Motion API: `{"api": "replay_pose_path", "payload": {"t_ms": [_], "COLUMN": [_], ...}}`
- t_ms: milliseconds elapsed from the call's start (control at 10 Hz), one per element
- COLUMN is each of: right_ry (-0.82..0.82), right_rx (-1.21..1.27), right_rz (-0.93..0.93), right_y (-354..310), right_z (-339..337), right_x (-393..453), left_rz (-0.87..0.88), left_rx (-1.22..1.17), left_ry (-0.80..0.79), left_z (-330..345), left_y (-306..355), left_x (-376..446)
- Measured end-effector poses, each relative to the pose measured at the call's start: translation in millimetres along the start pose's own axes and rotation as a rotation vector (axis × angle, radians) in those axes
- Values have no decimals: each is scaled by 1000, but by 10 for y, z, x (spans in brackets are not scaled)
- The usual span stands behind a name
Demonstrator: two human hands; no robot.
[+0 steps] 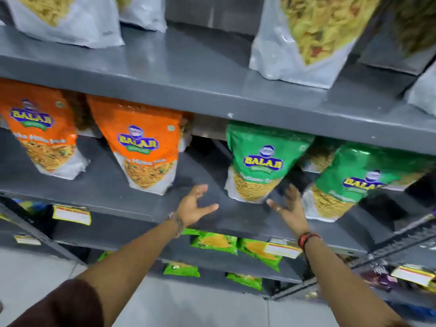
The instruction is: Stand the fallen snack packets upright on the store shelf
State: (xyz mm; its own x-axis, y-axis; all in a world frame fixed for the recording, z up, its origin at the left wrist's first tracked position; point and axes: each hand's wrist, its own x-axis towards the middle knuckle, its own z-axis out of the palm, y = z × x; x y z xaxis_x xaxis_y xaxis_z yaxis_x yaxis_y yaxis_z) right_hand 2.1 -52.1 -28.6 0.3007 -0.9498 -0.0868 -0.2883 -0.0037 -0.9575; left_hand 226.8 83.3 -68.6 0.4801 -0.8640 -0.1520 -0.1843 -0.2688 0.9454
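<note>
while both arms are reaching toward the middle shelf (141,185), the left hand (194,207) is hovering with fingers spread, holding nothing, over the bare grey board between the packets. the right hand (289,207) is also spreading wide and gripping nothing, its blurred fingertips sitting just beside the lower edge of a green snack packet (259,166); whether they are touching it is not clear. that packet is standing upright on the middle shelf, with a second green packet (349,182) standing to its right, near the board's front edge. two orange packets (144,147) (40,128) are standing upright further left on the same board. clear packets of yellow snacks (304,38) are standing on the upper shelf (188,74). small light-green packets (213,241) are lying on the lower shelves, where yellow price labels (70,214) are hanging along the front edges. a watch (174,219) is sitting on the left wrist and a red band (306,238) on the right one.
</note>
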Motion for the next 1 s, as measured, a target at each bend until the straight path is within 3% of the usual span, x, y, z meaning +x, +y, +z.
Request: {"api": "replay_pose_path", "payload": {"t_ms": [100,300,500,900,1000], "right_ry": [-129,-288,-262,-278,-144], "right_rx": [71,-24,-78,-137,-271], "right_rz": [-9,9,25,28,-41], "right_y": [-27,-8,80,0,100], "right_z": [-124,-107,-96,-56,-233], "right_x": [256,466,442,221,-10], "left_rz": [-49,8,22,2,-66], "left_rx": [67,-38,19,37,127], "left_ry": [-116,-61,46,-7,21], "left_z": [364,625,598,480,547], "left_y": [335,733,820,744,639], "left_x": [165,431,344,289,137]}}
